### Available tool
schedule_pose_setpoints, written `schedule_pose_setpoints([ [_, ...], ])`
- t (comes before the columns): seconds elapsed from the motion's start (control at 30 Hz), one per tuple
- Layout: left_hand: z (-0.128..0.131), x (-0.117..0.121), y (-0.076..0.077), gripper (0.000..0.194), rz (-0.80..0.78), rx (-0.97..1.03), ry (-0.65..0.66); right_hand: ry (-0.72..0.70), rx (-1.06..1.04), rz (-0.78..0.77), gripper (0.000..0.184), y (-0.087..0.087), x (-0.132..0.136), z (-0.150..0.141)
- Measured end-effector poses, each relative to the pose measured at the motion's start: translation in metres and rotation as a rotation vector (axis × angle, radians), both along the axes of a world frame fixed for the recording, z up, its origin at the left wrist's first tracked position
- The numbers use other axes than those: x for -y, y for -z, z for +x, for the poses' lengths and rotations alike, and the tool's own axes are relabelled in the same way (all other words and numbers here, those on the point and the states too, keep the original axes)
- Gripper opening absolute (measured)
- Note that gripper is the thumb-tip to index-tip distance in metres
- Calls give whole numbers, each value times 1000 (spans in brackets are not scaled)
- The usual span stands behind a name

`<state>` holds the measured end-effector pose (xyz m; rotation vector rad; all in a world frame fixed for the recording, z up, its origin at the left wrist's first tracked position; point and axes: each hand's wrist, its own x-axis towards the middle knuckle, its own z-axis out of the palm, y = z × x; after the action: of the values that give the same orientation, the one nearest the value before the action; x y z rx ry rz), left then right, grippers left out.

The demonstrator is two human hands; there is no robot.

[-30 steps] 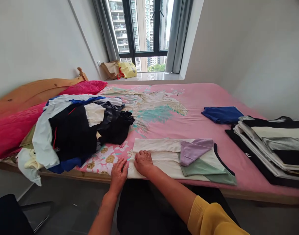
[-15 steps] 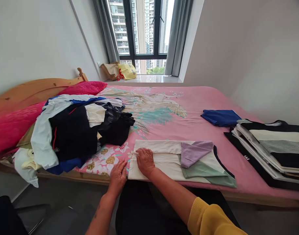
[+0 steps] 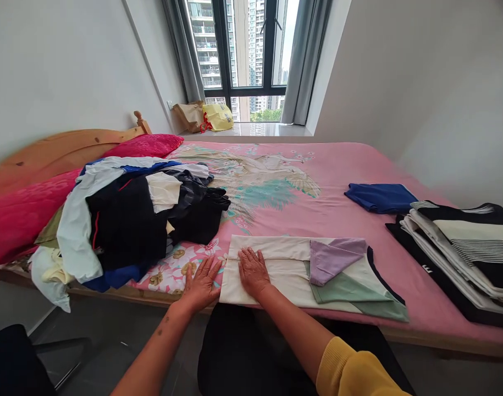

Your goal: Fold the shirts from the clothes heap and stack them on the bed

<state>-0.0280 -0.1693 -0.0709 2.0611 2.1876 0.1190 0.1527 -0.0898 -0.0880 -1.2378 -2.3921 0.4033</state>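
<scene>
A cream T-shirt (image 3: 284, 280) with a dark neckband lies on the bed, its sides folded inward lengthwise. Its purple sleeve (image 3: 336, 258) and a green panel (image 3: 354, 294) show on top, toward the neck end at the right. Flat on the shirt near its hem rests my right hand (image 3: 253, 272), fingers extended and holding nothing. My left hand (image 3: 202, 283) is spread over the flowered bedsheet at the bed's edge, just left of the hem, and its grasp is empty.
A heap of loose clothes (image 3: 131, 220) lies on the left, before red pillows (image 3: 28, 220). Folded clothes are stacked (image 3: 469, 247) at the right, with a folded blue garment (image 3: 381, 198) behind. A black chair (image 3: 16, 357) stands at lower left. Bags (image 3: 218, 117) sit on the windowsill.
My left hand has spread its fingers and shifted a little left, away from the shirt's hem. My right hand still lies on the shirt, its fingers straighter. The view has turned slightly left.
</scene>
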Motion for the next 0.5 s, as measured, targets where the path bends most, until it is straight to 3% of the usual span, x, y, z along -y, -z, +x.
schedule_pose_setpoints([
  [0.1, 7, -10, 2, 63, 17, -52, 6, 6, -12, 2, 42, 0, 0, 0],
  [0.3, 29, -24, 7, 52, 54, -97, -121, 13, -47, -29, 41, 1, -1, -1],
  [0.5, 51, -32, 6, 46, 44, 131, -23, 10, -108, -67, 42, -1, -2, 3],
])
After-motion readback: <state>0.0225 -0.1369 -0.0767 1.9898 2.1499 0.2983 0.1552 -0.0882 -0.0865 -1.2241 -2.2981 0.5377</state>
